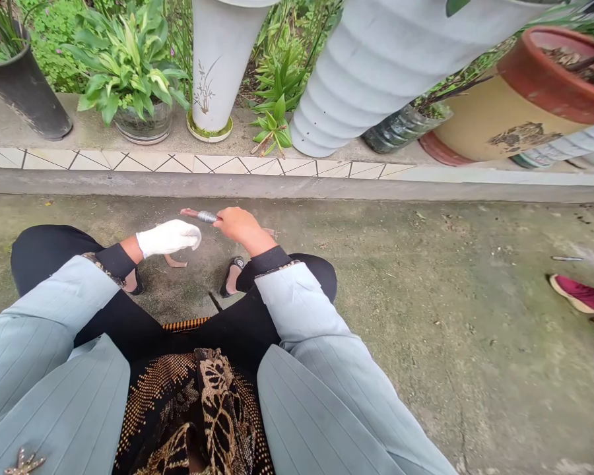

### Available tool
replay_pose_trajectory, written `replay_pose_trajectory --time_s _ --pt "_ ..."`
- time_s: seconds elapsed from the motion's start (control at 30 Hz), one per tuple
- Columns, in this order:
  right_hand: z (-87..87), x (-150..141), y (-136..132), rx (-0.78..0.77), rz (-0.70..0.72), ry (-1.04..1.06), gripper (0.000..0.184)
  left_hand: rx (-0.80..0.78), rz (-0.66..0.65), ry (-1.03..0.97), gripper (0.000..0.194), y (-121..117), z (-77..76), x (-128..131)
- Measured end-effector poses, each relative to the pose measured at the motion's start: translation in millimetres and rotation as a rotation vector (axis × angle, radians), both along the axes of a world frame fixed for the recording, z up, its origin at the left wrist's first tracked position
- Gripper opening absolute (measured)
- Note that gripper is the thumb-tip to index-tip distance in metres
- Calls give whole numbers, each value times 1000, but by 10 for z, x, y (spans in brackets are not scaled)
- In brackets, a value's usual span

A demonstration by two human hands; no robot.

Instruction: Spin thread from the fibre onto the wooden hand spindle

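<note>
My right hand (pixel 238 224), bare, is closed around one end of a thin brown stick (pixel 189 212) with silvery wire or tape (pixel 206 216) wound round its middle. The stick points left, above my left hand (pixel 171 237), which wears a white glove. Its fingers are curled, and what they hold, if anything, is hidden. Below the glove a curved brown strip (pixel 176 262) shows; I cannot tell whether the hand holds it or it lies on the ground. Both hands are in front of my knees, close together but apart.
Along the tiled ledge (pixel 148 161) ahead stand a dark pot (pixel 34 86), a leafy plant (pixel 129 72), a white vase (pixel 215 86), a ribbed white planter (pixel 366 72) and a tan-and-red pot (pixel 515 112). At right, a person's red shoe (pixel 577 293) rests on the concrete floor (pixel 426 316).
</note>
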State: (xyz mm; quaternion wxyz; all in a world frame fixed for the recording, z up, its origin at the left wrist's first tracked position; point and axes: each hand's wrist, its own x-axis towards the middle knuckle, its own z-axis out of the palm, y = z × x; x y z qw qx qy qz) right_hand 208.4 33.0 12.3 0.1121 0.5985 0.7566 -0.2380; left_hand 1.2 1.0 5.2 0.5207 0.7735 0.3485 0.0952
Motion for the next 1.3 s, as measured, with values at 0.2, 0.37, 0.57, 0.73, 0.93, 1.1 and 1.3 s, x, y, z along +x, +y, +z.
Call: replay_pose_trajectory --time_s 0.2,0.37,0.57,0.73,0.93,1.1,1.3 --pt "-29 -159 -105 -364 340 -139 26 89 -27 125 27 42 41 -56" --pt "160 250 -37 -760 438 628 26 -17 84 -111 38 140 -22 -147" --pt "375 616 54 -210 -171 1307 39 -91 198 -178 43 115 -150 -144" --pt "136 551 193 -34 -455 1113 28 142 35 108 30 -31 32 -26" --pt "-71 409 260 -1 -447 847 25 102 -107 47 26 -83 162 30" --pt "-74 402 258 22 -403 796 24 108 -130 39 27 -86 152 3" --pt "-19 329 192 -82 -483 1091 22 171 -164 143 25 -121 118 6"
